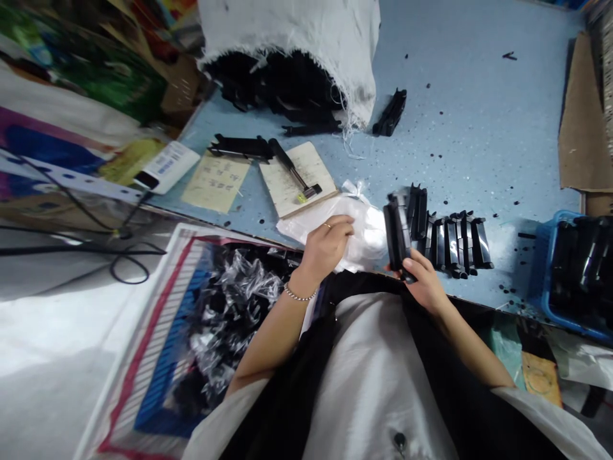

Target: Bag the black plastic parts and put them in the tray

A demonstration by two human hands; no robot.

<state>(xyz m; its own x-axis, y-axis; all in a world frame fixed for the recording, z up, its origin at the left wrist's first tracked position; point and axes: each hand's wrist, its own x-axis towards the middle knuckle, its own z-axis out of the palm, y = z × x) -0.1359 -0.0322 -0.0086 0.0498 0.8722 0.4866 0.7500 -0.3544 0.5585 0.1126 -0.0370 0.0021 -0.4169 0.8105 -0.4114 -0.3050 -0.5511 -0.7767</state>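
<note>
My right hand (424, 278) grips a long black plastic part (397, 236) by its lower end and holds it upright above the table edge. To its left, the bent fingers of my left hand (329, 248) are pinched together at a pile of thin clear plastic bags (371, 223). They seem to hold a bag's edge, though the film between the fingertips is hard to make out. Just right of the held part, several like black parts (453, 246) lie side by side in a row on the blue table (479, 140).
A white woven sack (297, 25) spills black parts at the back. A small hammer (294, 169) lies on a notepad (282, 191) beside a yellow note (215, 182). A blue basket (546, 275) of parts stands right. Below left, a crate (138, 358) holds bagged black pieces.
</note>
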